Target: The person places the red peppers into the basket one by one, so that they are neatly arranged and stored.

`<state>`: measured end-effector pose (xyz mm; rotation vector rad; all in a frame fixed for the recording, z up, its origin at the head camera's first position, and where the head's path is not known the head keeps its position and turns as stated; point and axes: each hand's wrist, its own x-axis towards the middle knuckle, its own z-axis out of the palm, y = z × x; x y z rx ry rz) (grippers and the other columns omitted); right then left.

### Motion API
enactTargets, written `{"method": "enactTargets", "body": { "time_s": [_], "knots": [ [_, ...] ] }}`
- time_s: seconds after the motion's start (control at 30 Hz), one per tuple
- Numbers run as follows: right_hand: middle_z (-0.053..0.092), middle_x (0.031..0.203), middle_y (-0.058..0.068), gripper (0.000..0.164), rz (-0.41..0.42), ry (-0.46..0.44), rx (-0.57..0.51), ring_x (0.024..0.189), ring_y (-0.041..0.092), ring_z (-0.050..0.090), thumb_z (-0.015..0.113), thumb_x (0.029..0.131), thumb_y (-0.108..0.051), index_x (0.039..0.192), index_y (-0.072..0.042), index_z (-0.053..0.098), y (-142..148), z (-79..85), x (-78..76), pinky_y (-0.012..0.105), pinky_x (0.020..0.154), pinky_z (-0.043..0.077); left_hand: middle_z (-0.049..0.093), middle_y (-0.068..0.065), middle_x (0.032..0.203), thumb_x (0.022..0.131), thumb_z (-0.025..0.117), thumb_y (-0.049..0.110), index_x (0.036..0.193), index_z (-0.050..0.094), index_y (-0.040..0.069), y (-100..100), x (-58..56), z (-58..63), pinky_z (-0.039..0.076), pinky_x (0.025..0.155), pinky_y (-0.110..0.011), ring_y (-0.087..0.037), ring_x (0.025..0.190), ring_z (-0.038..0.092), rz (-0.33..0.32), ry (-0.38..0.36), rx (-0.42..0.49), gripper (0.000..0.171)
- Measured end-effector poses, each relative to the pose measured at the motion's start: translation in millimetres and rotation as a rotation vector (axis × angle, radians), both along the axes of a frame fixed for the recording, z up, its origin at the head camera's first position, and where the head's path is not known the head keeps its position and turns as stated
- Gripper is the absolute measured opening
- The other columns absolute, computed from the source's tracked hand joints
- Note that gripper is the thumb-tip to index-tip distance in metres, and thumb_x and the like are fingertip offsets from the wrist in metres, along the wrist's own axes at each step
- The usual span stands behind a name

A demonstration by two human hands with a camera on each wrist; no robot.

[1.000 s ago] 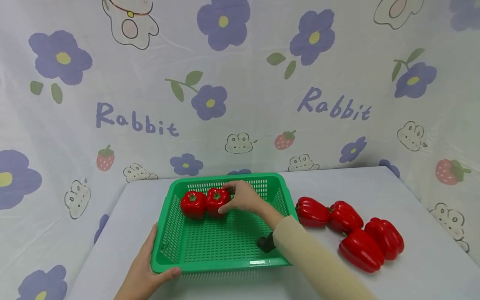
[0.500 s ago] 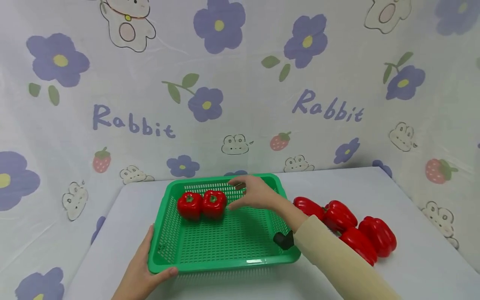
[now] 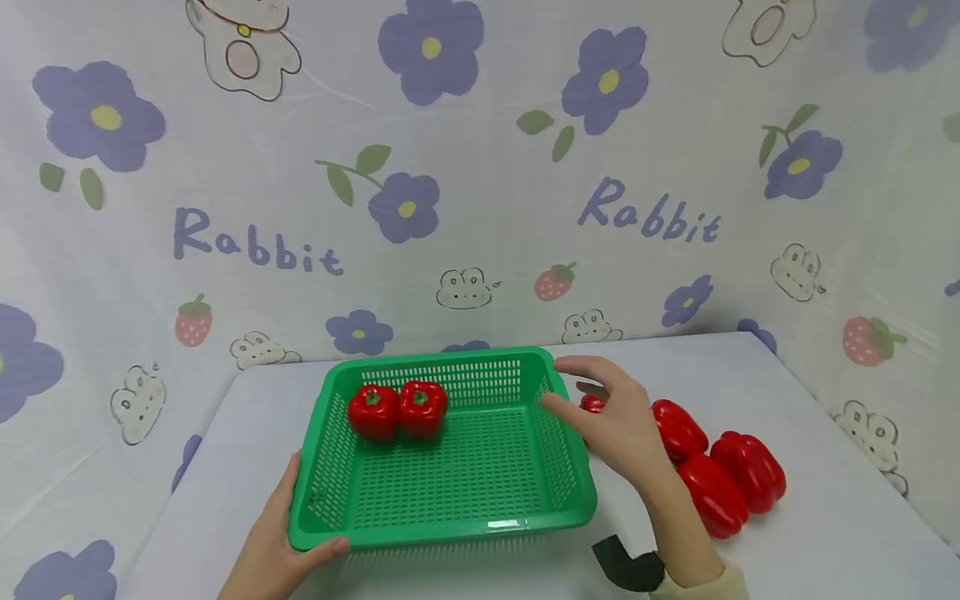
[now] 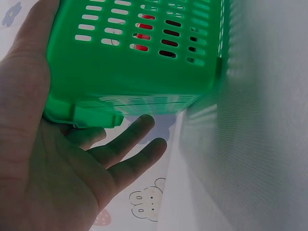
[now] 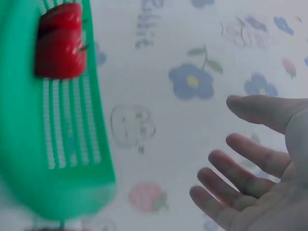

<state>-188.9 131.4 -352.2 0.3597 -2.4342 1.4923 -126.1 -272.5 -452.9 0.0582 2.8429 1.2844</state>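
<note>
**Green rectangular slotted plastic basket (image 3: 450, 533) gripped by the left hand (image 3: 272, 540); right hand (image 3: 615, 421) released**

The basket's near left corner is grasped by the left hand: the thumb is laid over the near rim and the fingers are placed along the outside of the left wall. In the left wrist view, some of these fingers are seen extended below the rim.

The right hand is held above the basket's right rim, its fingers parted and loosely bent, nothing grasped. In the right wrist view it is seen apart from the basket.

Inside the basket, toward its far left corner, two glossy red bell peppers are set side by side, stems up: a left one (image 3: 372, 417) and a right one (image 3: 422, 412).

To the basket's right, four more are laid on the white table (image 3: 630, 517): a pepper mostly hidden by the right hand (image 3: 592, 404), a far pepper (image 3: 679, 431), a near pepper (image 3: 708, 496) and a rightmost pepper (image 3: 750, 472).

Behind the basket, a white cloth printed with purple flowers (image 3: 510, 217) is hung.
</note>
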Motion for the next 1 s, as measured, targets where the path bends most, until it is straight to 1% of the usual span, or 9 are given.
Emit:
{"method": "enactTargets", "body": {
  "time_s": [0.1,0.23,0.4,0.5,0.57,0.7,0.8,0.87,1.0],
  "knots": [
    [0.056,0.131,0.009,0.050,-0.111,0.005,0.029,0.116,0.035,0.057,0.080,0.083,-0.021,0.128,-0.010,0.063,18,-10.9,13.5,0.048,0.078,0.056,0.011,-0.023,0.160,0.078,0.081,0.045,0.158,-0.007,0.011,0,-0.3,-0.1,0.029,0.104,-0.064,-0.044,0.140,0.021,0.001,-0.002,-0.003,0.124],
    [0.058,0.130,0.011,0.051,-0.209,0.024,0.109,0.115,0.035,0.054,0.080,0.084,-0.025,0.129,-0.010,0.063,44,-25.8,25.0,0.054,0.081,0.054,0.010,-0.022,0.160,0.079,0.081,0.045,0.158,-0.008,0.011,0,-0.2,-0.1,0.029,0.104,-0.064,-0.044,0.140,0.021,-0.002,-0.010,0.006,0.124],
    [0.057,0.131,0.014,0.055,-0.311,-0.030,0.190,0.119,0.039,0.049,0.079,0.084,-0.032,0.131,-0.009,0.061,77,-44.1,34.1,0.060,0.081,0.051,0.010,-0.022,0.160,0.080,0.081,0.043,0.157,-0.009,0.012,0,-0.2,-0.6,0.027,0.105,-0.064,-0.044,0.141,0.019,-0.011,-0.002,0.011,0.123],
    [0.054,0.133,0.018,0.059,-0.358,-0.066,0.242,0.114,0.043,0.050,0.080,0.084,-0.034,0.133,-0.008,0.059,95,-53.3,38.3,0.062,0.079,0.051,0.011,-0.022,0.160,0.080,0.081,0.043,0.158,-0.008,0.011,0,0.8,-2.0,0.029,0.104,-0.064,-0.043,0.140,0.022,-0.013,0.009,0.003,0.122],
    [0.053,0.133,0.020,0.061,-0.366,-0.076,0.275,0.113,0.044,0.050,0.080,0.083,-0.033,0.134,-0.007,0.058,105,-58.4,38.9,0.062,0.079,0.051,0.012,-0.023,0.159,0.080,0.081,0.042,0.158,-0.008,0.011,-1,1.8,-2.5,0.030,0.103,-0.065,-0.043,0.139,0.024,-0.009,0.012,-0.002,0.122],
    [0.052,0.132,0.021,0.063,-0.350,-0.097,0.306,0.112,0.044,0.049,0.082,0.082,-0.032,0.134,-0.006,0.057,118,-65.8,39.3,0.060,0.078,0.052,0.013,-0.023,0.159,0.079,0.082,0.042,0.158,-0.007,0.011,-3,3.8,-2.3,0.031,0.101,-0.065,-0.042,0.138,0.026,0.000,0.006,0.009,0.123],
    [0.051,0.131,0.022,0.066,-0.323,-0.139,0.308,0.111,0.043,0.048,0.081,0.082,-0.036,0.135,-0.006,0.056,126,-68.6,39.5,0.058,0.076,0.054,0.012,-0.023,0.159,0.078,0.082,0.043,0.158,-0.008,0.012,-2,3.6,-1.2,0.031,0.102,-0.065,-0.043,0.138,0.025,0.003,-0.004,0.010,0.124],
    [0.051,0.132,0.022,0.069,-0.299,-0.167,0.310,0.112,0.044,0.047,0.081,0.081,-0.039,0.136,-0.006,0.055,130,-69.4,39.2,0.058,0.077,0.053,0.011,-0.023,0.159,0.079,0.082,0.043,0.158,-0.009,0.012,-1,2.6,-0.7,0.031,0.102,-0.065,-0.043,0.138,0.025,0.005,-0.016,0.014,0.124],
    [0.053,0.130,0.021,0.069,-0.240,-0.180,0.331,0.114,0.042,0.047,0.083,0.079,-0.039,0.134,-0.007,0.057,137,-73.7,38.4,0.058,0.079,0.053,0.010,-0.022,0.160,0.080,0.082,0.041,0.157,-0.009,0.012,2,0.5,-1.6,0.031,0.103,-0.063,-0.043,0.139,0.024,0.014,-0.035,0.031,0.123]
  ]
}}
